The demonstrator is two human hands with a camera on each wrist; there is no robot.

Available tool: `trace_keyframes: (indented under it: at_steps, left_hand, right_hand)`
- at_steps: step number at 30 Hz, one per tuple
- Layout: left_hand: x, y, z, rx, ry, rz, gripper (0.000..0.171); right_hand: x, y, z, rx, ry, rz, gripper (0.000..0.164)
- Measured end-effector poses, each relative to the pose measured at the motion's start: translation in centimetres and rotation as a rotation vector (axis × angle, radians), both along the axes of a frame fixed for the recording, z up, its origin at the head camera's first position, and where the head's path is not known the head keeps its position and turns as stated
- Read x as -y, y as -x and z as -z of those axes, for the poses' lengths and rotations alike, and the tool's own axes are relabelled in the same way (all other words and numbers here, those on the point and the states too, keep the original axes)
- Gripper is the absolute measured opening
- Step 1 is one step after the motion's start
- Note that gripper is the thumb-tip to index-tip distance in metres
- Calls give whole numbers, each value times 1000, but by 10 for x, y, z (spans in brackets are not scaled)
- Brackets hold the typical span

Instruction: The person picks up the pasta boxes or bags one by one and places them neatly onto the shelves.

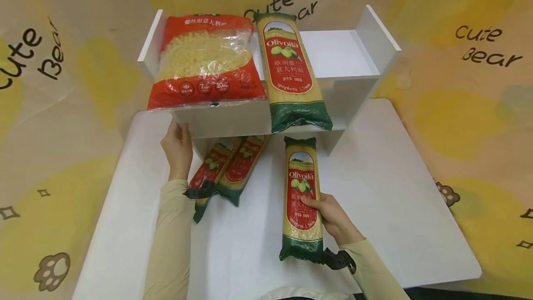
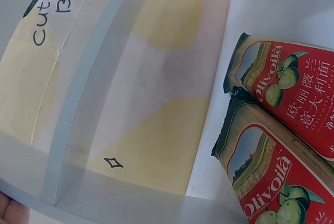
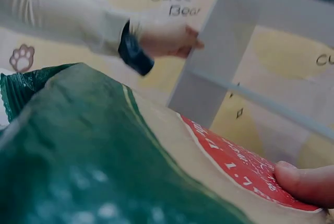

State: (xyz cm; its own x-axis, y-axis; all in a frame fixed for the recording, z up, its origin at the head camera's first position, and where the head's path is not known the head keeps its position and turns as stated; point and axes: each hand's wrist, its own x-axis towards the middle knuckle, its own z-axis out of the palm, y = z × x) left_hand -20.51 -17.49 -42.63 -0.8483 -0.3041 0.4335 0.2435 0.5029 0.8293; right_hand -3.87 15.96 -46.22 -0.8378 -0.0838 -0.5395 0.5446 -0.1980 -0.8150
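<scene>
My right hand [image 1: 335, 216] holds a spaghetti pack [image 1: 300, 233] by its right side, thumb across the red label. The pack is upright in the head view, in front of the white shelf [image 1: 233, 119]. In the right wrist view its green end [image 3: 94, 151] fills the foreground and the thumb [image 3: 302, 182] presses the label. My left hand [image 1: 178, 147] grips the left side panel of the shelf; its fingertips [image 2: 13, 211] show at the panel's edge in the left wrist view. Two more spaghetti packs [image 1: 243, 165] lie slanted under the shelf, partly behind the left wrist strap.
On the top tier rest a red bag of spiral pasta [image 1: 204, 59] and another spaghetti pack [image 1: 289, 59], both jutting over the front edge. The shelf stands on a white table [image 1: 399, 189]. A yellow printed cloth [image 1: 449, 119] hangs behind and beside it.
</scene>
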Motion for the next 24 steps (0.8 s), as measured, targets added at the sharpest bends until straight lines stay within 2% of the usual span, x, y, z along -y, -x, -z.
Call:
trace_keyframes:
  at_steps: [11, 16, 19, 24]
  left_hand:
    - [0, -1, 0, 12, -7, -1, 27]
    - [1, -1, 1, -1, -10, -4, 26]
    - [1, -1, 2, -2, -7, -1, 26]
    - [1, 0, 1, -12, -1, -3, 27]
  right_hand:
    - [-17, -31, -39, -62, 84, -64, 41]
    - [-27, -43, -57, -106, 90, -95, 24]
    - [-34, -51, -67, -156, 111, -122, 17]
    - [-44, -58, -80, -270, 158, -141, 22]
